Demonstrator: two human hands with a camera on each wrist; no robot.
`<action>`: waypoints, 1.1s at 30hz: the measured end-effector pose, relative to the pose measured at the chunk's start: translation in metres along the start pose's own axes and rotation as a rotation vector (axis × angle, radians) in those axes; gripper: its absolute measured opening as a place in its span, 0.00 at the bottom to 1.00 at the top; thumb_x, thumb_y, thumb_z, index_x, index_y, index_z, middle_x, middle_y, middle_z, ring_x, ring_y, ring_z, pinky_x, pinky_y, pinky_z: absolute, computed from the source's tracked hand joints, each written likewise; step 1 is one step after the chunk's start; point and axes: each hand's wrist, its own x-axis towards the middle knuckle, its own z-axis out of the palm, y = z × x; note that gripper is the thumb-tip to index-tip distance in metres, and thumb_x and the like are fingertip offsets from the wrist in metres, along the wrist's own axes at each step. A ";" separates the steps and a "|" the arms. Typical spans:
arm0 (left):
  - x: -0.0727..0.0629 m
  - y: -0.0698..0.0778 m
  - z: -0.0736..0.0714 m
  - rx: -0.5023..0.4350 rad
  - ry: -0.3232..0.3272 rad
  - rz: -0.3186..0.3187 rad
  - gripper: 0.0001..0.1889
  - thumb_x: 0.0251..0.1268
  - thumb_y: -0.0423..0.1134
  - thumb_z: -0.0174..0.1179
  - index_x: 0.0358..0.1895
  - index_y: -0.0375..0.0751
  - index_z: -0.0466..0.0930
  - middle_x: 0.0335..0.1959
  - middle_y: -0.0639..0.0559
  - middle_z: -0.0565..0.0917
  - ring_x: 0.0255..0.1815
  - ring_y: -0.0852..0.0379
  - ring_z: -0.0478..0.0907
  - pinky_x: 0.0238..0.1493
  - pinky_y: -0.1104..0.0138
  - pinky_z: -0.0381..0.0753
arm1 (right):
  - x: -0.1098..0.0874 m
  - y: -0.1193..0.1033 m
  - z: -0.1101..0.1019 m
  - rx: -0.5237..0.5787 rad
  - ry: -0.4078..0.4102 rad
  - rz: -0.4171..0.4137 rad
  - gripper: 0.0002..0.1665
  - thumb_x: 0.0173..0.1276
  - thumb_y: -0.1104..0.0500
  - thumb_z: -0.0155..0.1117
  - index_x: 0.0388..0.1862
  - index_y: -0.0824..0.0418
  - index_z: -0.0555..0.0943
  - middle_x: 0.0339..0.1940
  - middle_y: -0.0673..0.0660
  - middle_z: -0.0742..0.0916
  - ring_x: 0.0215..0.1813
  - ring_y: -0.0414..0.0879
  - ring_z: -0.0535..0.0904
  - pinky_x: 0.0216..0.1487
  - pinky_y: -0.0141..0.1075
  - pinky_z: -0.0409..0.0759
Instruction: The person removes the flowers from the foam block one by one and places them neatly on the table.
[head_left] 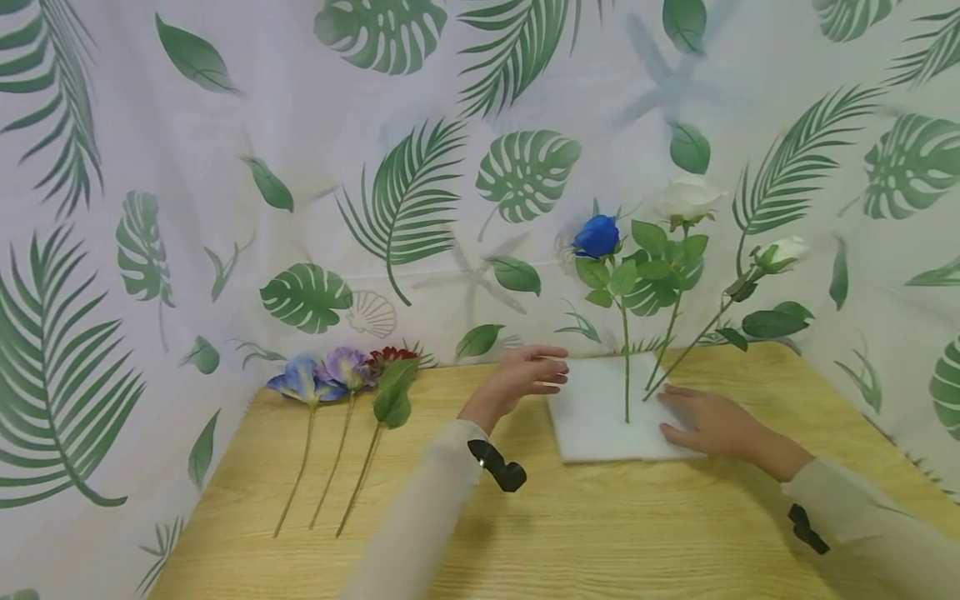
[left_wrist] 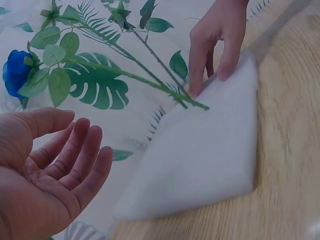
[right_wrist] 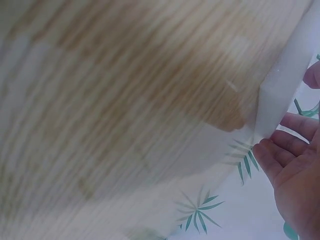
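A white foam slab [head_left: 588, 437] lies on the table. Three artificial roses stand in it: a blue rose [head_left: 597, 237] upright, a white rose [head_left: 688, 200] leaning slightly right, and a smaller white rose [head_left: 780, 254] tilted far right. My left hand [head_left: 525, 379] hovers by the slab's left back corner; the left wrist view shows its palm empty and fingers loosely bent. At the slab's right side, my right hand [head_left: 712, 423] touches it with extended fingers and thumb, close to the stem bases. In the right wrist view its fingertips [right_wrist: 265, 150] rest along the foam edge.
Three more artificial flowers lie in a row on the left of the wooden table [head_left: 585, 533]: a blue flower [head_left: 302, 380], a purple flower [head_left: 347, 367] and a red flower [head_left: 390, 358]. A leaf-printed curtain [head_left: 420, 83] hangs behind the table.
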 end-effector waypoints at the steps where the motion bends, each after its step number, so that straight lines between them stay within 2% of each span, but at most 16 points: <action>1: 0.002 0.000 0.003 -0.007 0.003 0.004 0.18 0.77 0.36 0.58 0.65 0.35 0.78 0.60 0.34 0.83 0.60 0.42 0.83 0.62 0.57 0.85 | 0.000 0.000 0.000 -0.002 -0.002 0.000 0.31 0.68 0.52 0.69 0.60 0.74 0.81 0.61 0.76 0.82 0.60 0.70 0.81 0.58 0.59 0.83; 7: 0.010 0.001 0.022 -0.058 -0.015 0.023 0.19 0.77 0.36 0.57 0.67 0.35 0.77 0.62 0.37 0.83 0.62 0.44 0.83 0.64 0.57 0.84 | 0.000 0.000 0.000 -0.003 -0.003 0.000 0.31 0.67 0.52 0.69 0.59 0.74 0.82 0.60 0.76 0.83 0.60 0.70 0.81 0.58 0.59 0.82; 17: 0.025 0.001 0.045 -0.122 -0.028 0.039 0.21 0.78 0.34 0.56 0.69 0.34 0.75 0.66 0.37 0.80 0.67 0.42 0.79 0.68 0.55 0.81 | 0.000 0.000 0.003 -0.001 0.001 0.022 0.30 0.68 0.51 0.69 0.59 0.74 0.81 0.61 0.77 0.82 0.60 0.70 0.82 0.57 0.59 0.83; 25: 0.031 -0.003 0.060 -0.127 -0.034 0.007 0.20 0.77 0.34 0.57 0.68 0.32 0.76 0.65 0.39 0.81 0.66 0.43 0.80 0.68 0.56 0.81 | 0.001 0.002 0.004 0.002 -0.020 0.037 0.31 0.68 0.50 0.69 0.60 0.73 0.81 0.62 0.76 0.82 0.59 0.69 0.82 0.57 0.58 0.83; 33: 0.035 -0.008 0.068 -0.126 -0.030 -0.013 0.19 0.77 0.32 0.56 0.67 0.30 0.76 0.66 0.37 0.80 0.67 0.42 0.78 0.70 0.54 0.78 | 0.000 0.001 0.003 0.010 -0.006 0.030 0.31 0.68 0.51 0.68 0.60 0.74 0.81 0.61 0.76 0.82 0.60 0.70 0.81 0.58 0.59 0.83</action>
